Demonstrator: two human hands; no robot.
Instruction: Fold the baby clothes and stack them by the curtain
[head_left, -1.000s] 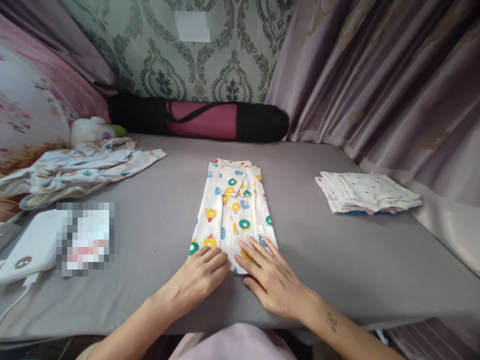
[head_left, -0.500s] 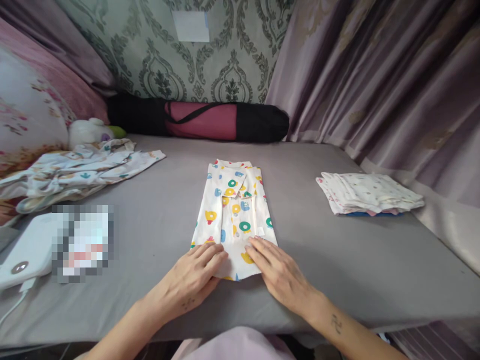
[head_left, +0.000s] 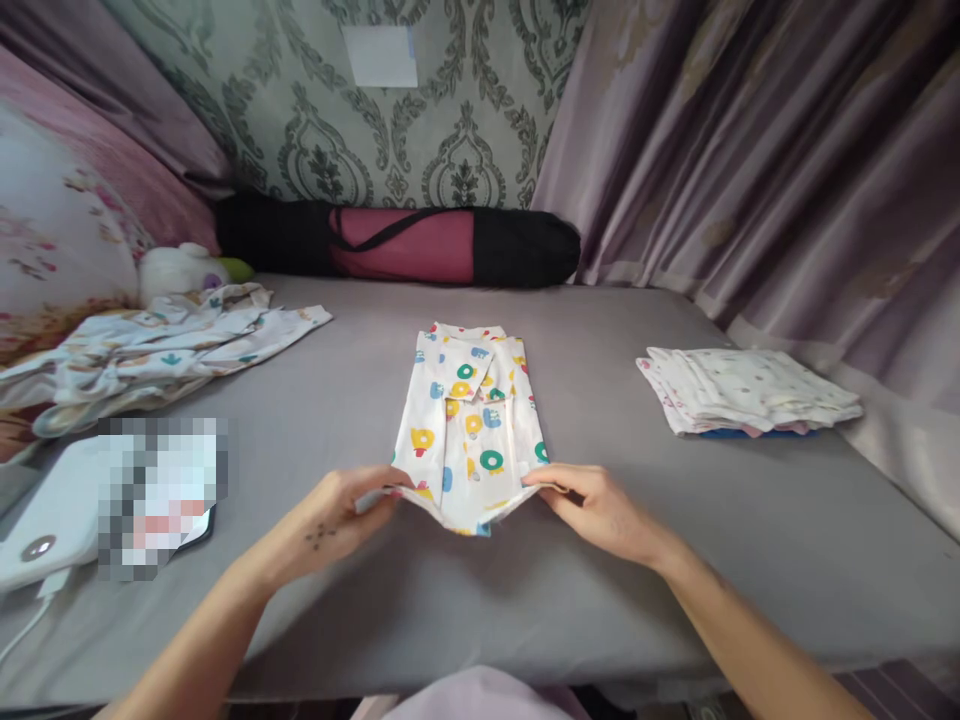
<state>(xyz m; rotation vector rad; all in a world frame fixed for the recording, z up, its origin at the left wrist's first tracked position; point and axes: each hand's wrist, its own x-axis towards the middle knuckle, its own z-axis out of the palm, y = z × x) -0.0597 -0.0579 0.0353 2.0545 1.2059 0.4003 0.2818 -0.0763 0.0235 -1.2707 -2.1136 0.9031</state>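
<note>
My left hand and right hand pinch, in closed fingers, the bottom corners of the shirt; 2 sides are folded in, bottom not yet.

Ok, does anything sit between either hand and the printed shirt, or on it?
Nothing visible. The left hand and right hand each pinch a near corner of the printed shirt; its top is bare. The crumpled clothes and folded stack lie off to either side.

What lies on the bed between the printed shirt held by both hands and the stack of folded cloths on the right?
Nothing: in the head view, only bare grey sheet separates the printed shirt from the stack of folded cloths.
</note>
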